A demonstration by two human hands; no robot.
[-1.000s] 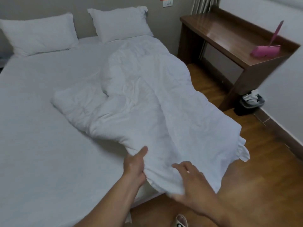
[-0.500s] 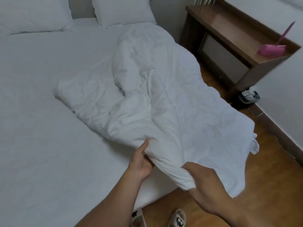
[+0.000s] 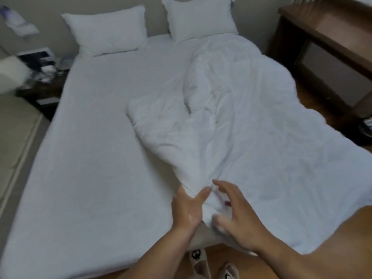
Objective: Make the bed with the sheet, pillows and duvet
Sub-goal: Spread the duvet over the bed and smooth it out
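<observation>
A crumpled white duvet (image 3: 241, 117) lies bunched over the right half of the bed and hangs off its right side. The white sheet (image 3: 100, 158) lies flat over the mattress. Two white pillows (image 3: 108, 35) (image 3: 201, 17) lean at the head of the bed. My left hand (image 3: 187, 210) grips the duvet's near edge at the foot of the bed, thumb on top and fingers underneath. Right beside it, my right hand (image 3: 239, 222) is blurred, its fingers spread over the same bunched fold.
A dark wooden desk (image 3: 332, 27) stands close to the bed's right side, with wooden floor between them. A cluttered nightstand (image 3: 40, 83) sits at the left of the bed. My slippers (image 3: 198, 258) show at the foot of the bed, and a shoe (image 3: 367, 127) lies at the far right.
The view has swung left and taken in the whole bed. My hands have come close together on the duvet's near edge, and my right hand's fingers have spread apart.
</observation>
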